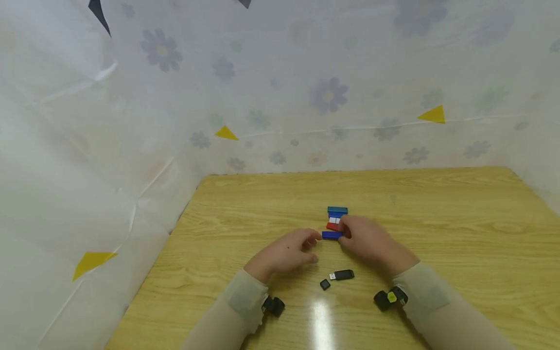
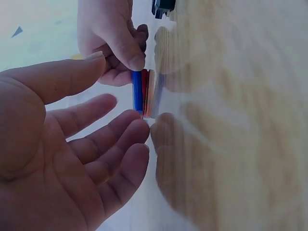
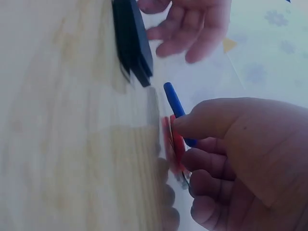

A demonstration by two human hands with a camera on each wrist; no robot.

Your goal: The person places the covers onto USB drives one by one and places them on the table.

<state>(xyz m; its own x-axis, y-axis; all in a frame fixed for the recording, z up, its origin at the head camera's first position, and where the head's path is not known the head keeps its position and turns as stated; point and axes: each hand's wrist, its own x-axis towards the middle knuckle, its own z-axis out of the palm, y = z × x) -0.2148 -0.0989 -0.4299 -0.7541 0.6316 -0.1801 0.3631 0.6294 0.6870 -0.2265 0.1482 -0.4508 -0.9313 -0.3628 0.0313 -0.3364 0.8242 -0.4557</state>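
Note:
In the head view my right hand (image 1: pixel 365 239) pinches the right end of a dark blue USB stick (image 1: pixel 331 236) between thumb and fingers. The stick's other end points at my left hand (image 1: pixel 290 250), whose fingers are loosely spread with nothing between them, fingertips right at that end. Just behind the blue stick lie a red stick (image 1: pixel 332 226), a white one (image 1: pixel 334 220), a brighter blue one (image 1: pixel 338 215) and a teal one (image 1: pixel 338 209), stacked in a column. My right fingers cover part of the red and white ones. The right wrist view shows the held stick (image 3: pixel 174 101) tilted above the red one.
Nearer me on the wooden table (image 1: pixel 245 199) lies a black USB stick (image 1: pixel 343 275) with its metal plug bare, beside a small black cap (image 1: pixel 324 284). Flower-patterned white sheeting (image 1: pixel 280 97) hangs behind the table and along its left side.

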